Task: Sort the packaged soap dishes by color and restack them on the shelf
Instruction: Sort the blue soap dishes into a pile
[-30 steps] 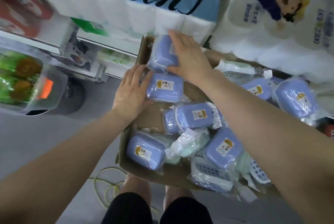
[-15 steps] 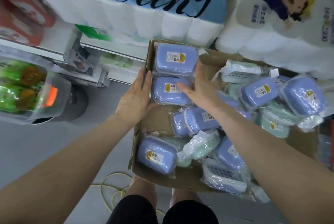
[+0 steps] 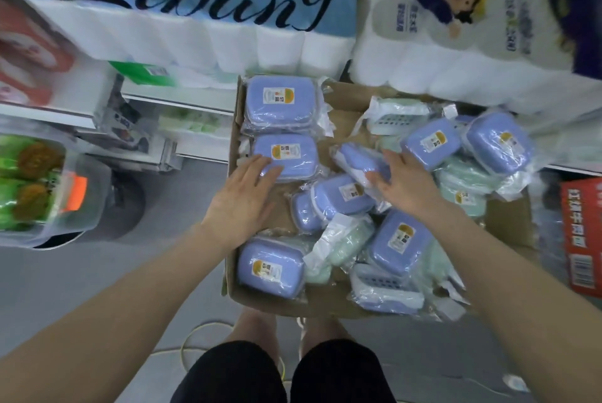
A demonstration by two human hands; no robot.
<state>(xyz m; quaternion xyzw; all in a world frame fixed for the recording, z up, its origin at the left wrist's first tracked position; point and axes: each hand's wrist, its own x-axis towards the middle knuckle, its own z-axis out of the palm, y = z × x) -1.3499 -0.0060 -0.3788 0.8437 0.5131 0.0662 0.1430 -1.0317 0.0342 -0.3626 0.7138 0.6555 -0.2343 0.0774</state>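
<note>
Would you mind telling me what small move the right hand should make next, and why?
Probably curl the right hand around the tilted blue soap dish beneath its fingers and carry it to the two blue stacks at the box's left edge, which the left hand steadies; that dish lies loose among the unsorted pile.

Purple soap dishes (image 3: 280, 103): roughly ten visible. Green soap dishes (image 3: 348, 239): perhaps four, partly buried. Cardboard box (image 3: 508, 223): one.
</note>
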